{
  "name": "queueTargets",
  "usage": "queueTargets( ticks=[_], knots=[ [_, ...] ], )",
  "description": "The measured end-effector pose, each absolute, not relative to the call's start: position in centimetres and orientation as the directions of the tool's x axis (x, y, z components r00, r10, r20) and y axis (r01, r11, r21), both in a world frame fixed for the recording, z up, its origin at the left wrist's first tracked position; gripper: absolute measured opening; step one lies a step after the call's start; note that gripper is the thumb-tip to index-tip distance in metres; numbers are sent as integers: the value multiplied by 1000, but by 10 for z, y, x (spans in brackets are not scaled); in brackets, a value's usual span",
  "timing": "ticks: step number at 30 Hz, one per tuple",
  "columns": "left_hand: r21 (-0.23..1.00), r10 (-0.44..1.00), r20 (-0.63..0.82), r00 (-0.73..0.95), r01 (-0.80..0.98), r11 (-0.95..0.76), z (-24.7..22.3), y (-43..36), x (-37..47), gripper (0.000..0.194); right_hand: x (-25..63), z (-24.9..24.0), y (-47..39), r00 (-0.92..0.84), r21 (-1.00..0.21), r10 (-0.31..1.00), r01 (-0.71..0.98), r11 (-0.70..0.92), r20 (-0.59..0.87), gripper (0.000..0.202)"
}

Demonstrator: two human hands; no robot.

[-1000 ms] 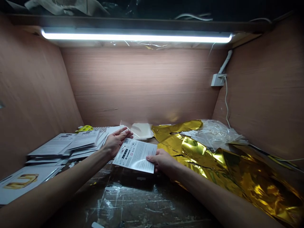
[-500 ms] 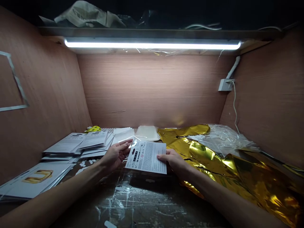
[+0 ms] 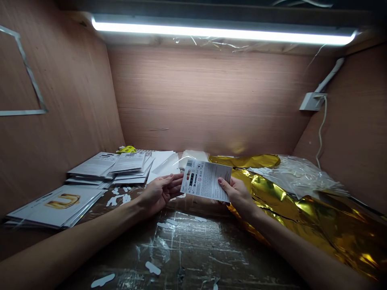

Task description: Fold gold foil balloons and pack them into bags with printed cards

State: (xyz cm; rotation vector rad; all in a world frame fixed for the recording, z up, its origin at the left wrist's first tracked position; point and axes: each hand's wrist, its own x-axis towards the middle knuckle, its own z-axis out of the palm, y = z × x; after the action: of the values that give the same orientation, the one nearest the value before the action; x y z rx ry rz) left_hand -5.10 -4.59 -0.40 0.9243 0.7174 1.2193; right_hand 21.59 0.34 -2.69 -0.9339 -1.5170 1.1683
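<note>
A white printed card (image 3: 207, 181) with small text, symbols and a hang hole is tilted above the table, its printed side towards me. My right hand (image 3: 238, 195) grips its right edge, thumb on the printed face and fingers behind. My left hand (image 3: 160, 193) is at the card's left edge, palm turned up, fingers extended and apart from the thumb; whether the fingertips touch the card is hard to tell. Behind the card lies a clear plastic sleeve (image 3: 166, 164) near white sheets.
Stacks of printed cards (image 3: 93, 165) stand at the left, with a packet showing a gold U (image 3: 63, 201) in front. Gold foil (image 3: 263, 189) and clear plastic bags (image 3: 302, 177) cover the right. White cut-off pieces (image 3: 152, 268) are scattered on the dark table (image 3: 193, 245).
The view has shifted and tilted down. The card has come away from my left fingers, which have opened out, while my right hand keeps its hold. The card is tilted more to the right.
</note>
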Motion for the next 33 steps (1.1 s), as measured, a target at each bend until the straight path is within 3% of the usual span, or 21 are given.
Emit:
queueTargets(
  ticks=[18,28,33],
  knots=[
    [874,975,37,218,-480,74,-3,-58,-42,36,214,-24,-7,-105,-937,932,19,350,346,48],
    [836,977,54,205,-545,68,-4,-61,-40,29,218,-24,-12,-36,-855,887,251,454,460,45],
    [832,983,40,181,-551,68,-1,-65,-35,27,210,-26,-18,-29,-906,918,152,394,395,46]
  ],
)
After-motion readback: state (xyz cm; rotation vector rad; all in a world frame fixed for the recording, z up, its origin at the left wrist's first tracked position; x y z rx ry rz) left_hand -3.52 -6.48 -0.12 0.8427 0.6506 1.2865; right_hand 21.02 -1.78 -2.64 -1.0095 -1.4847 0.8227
